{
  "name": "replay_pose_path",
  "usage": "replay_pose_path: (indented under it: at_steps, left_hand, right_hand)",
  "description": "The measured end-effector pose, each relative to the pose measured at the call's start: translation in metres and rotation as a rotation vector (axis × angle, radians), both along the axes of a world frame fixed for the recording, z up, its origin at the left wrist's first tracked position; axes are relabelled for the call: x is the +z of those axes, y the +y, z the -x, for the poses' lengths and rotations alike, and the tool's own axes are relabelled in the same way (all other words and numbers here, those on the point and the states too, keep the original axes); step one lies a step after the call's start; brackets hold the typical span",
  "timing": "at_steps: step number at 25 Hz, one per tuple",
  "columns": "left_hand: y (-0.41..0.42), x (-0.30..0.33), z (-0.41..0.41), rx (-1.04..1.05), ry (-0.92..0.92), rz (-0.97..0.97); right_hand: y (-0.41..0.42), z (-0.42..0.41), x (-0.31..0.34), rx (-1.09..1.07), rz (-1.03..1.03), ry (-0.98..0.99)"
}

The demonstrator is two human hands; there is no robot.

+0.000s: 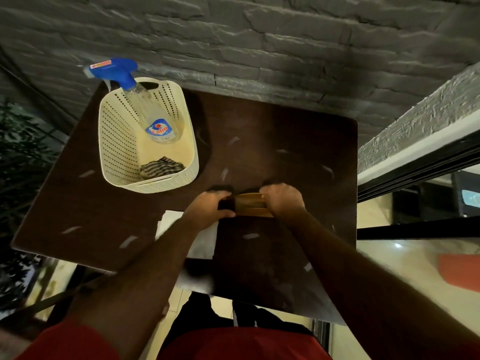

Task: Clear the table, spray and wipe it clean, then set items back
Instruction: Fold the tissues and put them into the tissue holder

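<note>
Both arms are reaching forward over the dark worktop, the left hand and right hand each curling round one end of a small wooden holder at the middle. Beneath the left forearm a white paper is lying. A cream basket at far left is holding a spray bottle and striped cloth.

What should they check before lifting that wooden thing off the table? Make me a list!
1. Both hands on it: left hand and right hand grip the ends of the wooden holder. Ok.
2. Holder empty: cannot tell, hands cover it.
3. Table cleared: not ok, the basket and a white paper remain.
4. Spray bottle ready: ok, in the basket.
5. Cloth ready: ok, in the basket.
</note>
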State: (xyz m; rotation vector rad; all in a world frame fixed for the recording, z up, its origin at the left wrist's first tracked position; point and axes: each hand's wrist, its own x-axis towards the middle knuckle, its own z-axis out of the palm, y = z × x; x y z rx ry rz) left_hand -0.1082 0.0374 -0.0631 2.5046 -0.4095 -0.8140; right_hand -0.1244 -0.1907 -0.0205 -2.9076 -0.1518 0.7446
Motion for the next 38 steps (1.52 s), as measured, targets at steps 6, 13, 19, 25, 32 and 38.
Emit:
replay_pose_path:
  at_steps: [6,13,19,25,32,38]
  left_hand:
    - [0.054,0.002,0.009,-0.200,-0.063,-0.337]
    - [0.065,0.003,0.024,-0.247,-0.026,-0.340]
    - [0.056,0.027,0.015,-0.313,0.141,-0.224]
    - [0.033,0.069,0.004,-0.294,0.046,-0.010]
    - [-0.007,0.105,-0.026,-0.078,-0.046,0.121]
    - [-0.043,0.102,-0.020,-0.119,-0.161,-0.027]
  right_hand:
    - [0.004,0.002,0.024,-0.216,-0.094,-0.031]
    - [0.054,0.025,0.056,-0.245,-0.236,-0.137]
    - [0.112,0.053,0.037,-0.073,-0.261,0.175]
    - [0.078,0.043,0.047,-0.204,-0.355,0.119]
    - [-0.011,0.024,0.076,-0.422,-0.574,-0.109]
    - [-0.035,0.027,0.048,-0.469,-0.506,-0.121]
